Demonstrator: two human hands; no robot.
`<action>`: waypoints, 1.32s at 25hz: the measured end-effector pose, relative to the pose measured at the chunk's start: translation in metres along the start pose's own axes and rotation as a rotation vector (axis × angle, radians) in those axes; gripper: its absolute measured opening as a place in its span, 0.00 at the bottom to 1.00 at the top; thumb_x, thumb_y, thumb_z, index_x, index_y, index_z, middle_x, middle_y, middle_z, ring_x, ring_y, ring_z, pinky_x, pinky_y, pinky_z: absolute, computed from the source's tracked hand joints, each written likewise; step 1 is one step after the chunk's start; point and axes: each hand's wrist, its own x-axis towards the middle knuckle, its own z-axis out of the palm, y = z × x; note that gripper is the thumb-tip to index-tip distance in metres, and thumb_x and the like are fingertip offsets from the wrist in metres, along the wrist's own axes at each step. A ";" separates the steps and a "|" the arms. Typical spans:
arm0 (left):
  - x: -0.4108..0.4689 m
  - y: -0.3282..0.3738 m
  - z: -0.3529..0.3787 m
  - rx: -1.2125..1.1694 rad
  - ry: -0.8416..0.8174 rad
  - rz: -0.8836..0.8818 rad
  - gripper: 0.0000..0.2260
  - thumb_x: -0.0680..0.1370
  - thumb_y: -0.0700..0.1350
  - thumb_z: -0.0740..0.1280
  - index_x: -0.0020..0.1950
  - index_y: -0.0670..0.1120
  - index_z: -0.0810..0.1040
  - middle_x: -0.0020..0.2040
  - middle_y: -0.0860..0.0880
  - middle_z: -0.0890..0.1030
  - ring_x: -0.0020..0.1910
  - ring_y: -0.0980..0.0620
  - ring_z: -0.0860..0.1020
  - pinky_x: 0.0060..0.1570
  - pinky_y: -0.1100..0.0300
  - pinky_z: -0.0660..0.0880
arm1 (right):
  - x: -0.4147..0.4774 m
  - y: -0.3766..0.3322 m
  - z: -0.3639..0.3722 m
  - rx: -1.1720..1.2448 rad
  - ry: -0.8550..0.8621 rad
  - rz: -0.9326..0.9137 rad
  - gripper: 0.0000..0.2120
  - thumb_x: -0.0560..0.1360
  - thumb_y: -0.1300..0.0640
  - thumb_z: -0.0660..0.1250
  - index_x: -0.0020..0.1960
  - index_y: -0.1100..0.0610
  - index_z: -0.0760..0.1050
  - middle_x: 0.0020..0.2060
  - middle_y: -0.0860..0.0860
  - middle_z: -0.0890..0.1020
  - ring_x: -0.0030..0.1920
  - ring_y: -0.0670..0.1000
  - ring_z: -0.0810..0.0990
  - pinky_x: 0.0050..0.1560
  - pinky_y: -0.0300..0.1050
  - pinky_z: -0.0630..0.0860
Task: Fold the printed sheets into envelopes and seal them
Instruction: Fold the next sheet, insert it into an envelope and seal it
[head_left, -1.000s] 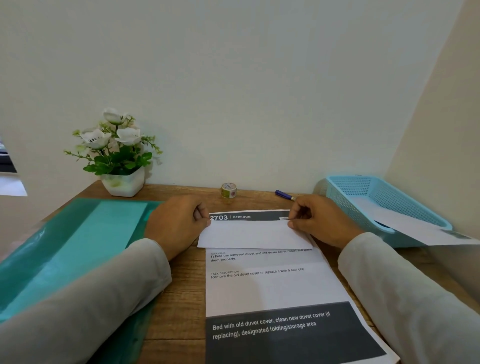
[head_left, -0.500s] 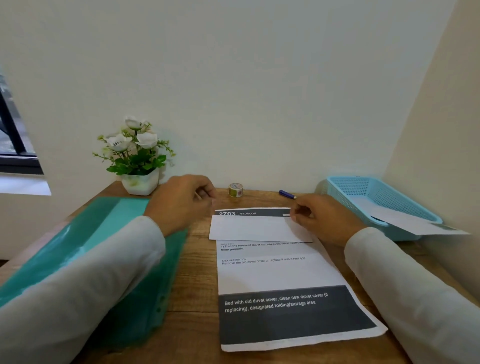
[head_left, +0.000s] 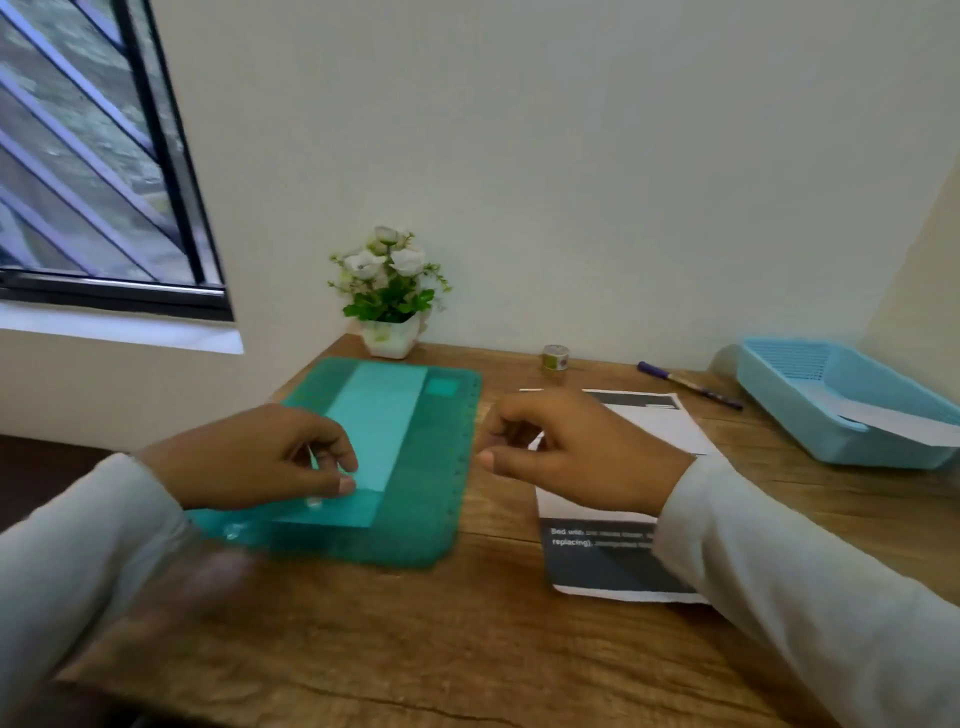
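A printed sheet (head_left: 597, 561) lies on the wooden table (head_left: 415, 639) at the right, its top part folded down over the text. My right hand (head_left: 576, 452) hovers over the sheet's left side, fingers loosely curled and holding nothing. To the left lies a translucent green folder (head_left: 431, 467) with pale sheets (head_left: 379, 415) inside. My left hand (head_left: 260, 457) is at the folder's near left part, thumb and fingertips curled together on its cover. Whether the cover is lifted I cannot tell.
A small roll of tape (head_left: 555, 357) and a blue pen (head_left: 685, 384) lie by the back wall. A light blue basket (head_left: 779, 395) at the far right holds a white paper (head_left: 883, 415). A potted white flower (head_left: 389, 296) stands behind the folder, and a window (head_left: 78, 156) is at left.
Both hands let go of the folded sheet. My left hand moved left onto the green folder, my right hand lifted and shifted left, and the view swung left.
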 end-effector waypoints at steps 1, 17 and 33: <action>-0.007 -0.005 0.003 -0.003 -0.019 -0.005 0.15 0.71 0.65 0.67 0.53 0.61 0.81 0.47 0.64 0.81 0.46 0.63 0.79 0.49 0.61 0.77 | 0.009 -0.011 0.012 0.030 -0.033 -0.024 0.05 0.80 0.51 0.69 0.53 0.51 0.81 0.47 0.44 0.84 0.49 0.44 0.81 0.49 0.40 0.79; -0.064 -0.016 0.011 -0.398 -0.065 0.078 0.07 0.79 0.55 0.68 0.49 0.54 0.83 0.59 0.55 0.81 0.62 0.56 0.77 0.66 0.55 0.71 | 0.058 -0.027 0.072 0.036 -0.237 0.065 0.14 0.78 0.41 0.69 0.60 0.46 0.79 0.56 0.42 0.80 0.57 0.44 0.78 0.57 0.43 0.78; -0.044 -0.028 0.028 0.197 0.337 0.076 0.19 0.76 0.65 0.49 0.50 0.59 0.76 0.48 0.60 0.81 0.45 0.59 0.77 0.45 0.59 0.77 | 0.042 -0.062 0.085 -0.381 -0.090 -0.168 0.09 0.83 0.43 0.61 0.62 0.42 0.68 0.63 0.43 0.77 0.60 0.49 0.77 0.56 0.44 0.77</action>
